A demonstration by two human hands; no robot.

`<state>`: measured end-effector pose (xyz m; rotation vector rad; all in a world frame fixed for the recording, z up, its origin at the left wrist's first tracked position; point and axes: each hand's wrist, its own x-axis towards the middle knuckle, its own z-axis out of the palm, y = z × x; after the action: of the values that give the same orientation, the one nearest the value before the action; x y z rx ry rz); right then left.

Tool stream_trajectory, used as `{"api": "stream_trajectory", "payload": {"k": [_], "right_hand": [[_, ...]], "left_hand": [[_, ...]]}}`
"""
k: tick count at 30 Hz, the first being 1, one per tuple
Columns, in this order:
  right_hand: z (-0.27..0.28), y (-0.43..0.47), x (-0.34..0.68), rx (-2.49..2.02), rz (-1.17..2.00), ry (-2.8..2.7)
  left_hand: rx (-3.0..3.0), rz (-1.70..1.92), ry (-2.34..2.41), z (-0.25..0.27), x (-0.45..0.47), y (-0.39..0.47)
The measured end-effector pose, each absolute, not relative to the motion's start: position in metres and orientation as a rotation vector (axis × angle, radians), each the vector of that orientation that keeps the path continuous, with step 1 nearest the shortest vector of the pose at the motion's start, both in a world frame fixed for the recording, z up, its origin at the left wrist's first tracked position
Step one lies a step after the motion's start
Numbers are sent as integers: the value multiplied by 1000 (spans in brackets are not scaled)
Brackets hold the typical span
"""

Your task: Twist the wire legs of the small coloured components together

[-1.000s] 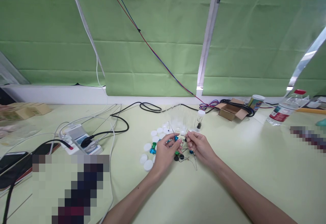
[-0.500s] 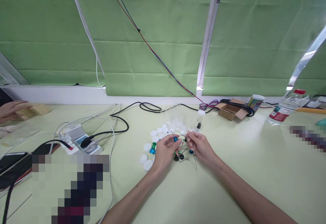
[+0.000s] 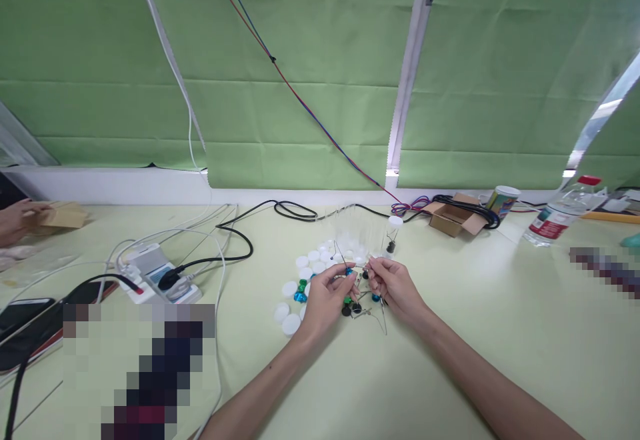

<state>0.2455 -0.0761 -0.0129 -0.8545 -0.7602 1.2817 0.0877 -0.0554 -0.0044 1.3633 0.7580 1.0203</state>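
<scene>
My left hand (image 3: 327, 299) is closed, pinching a small blue component (image 3: 349, 271) with long thin wire leads between thumb and fingers. Opposite it, my right hand (image 3: 393, 285) pinches at a thin wire, its fingertips close to the left ones; where that wire ends is too small to make out. Beneath and between the hands lie loose leaded parts, among them black discs (image 3: 356, 308) and another blue one (image 3: 375, 298). Left of my left hand rest a green part (image 3: 302, 285) and a bright blue part (image 3: 300, 297). Several round white caps (image 3: 291, 325) surround them.
Clear tubes (image 3: 353, 227) stand behind the hands; a capped clear tube (image 3: 391, 237) holds a dark leaded part. Farther right are a small open cardboard box (image 3: 453, 217), a can (image 3: 503, 201) and a water bottle (image 3: 560, 217). Leftward, a power strip (image 3: 160, 277) with cables; another person's hand (image 3: 20, 220) holds a box (image 3: 65, 215).
My left hand has shifted slightly right with the blue component, whose leads moved along. My right hand stays nearly in place. At far left, the other person's hand and box have moved.
</scene>
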Motion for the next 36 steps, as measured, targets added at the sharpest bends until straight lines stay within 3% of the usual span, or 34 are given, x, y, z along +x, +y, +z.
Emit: {"api": "stream_trajectory", "payload": {"k": [36], "right_hand": [[-9,-79,244,-913,1189,-885]], "left_hand": [[1468,1091,843,2,86,-59]]}}
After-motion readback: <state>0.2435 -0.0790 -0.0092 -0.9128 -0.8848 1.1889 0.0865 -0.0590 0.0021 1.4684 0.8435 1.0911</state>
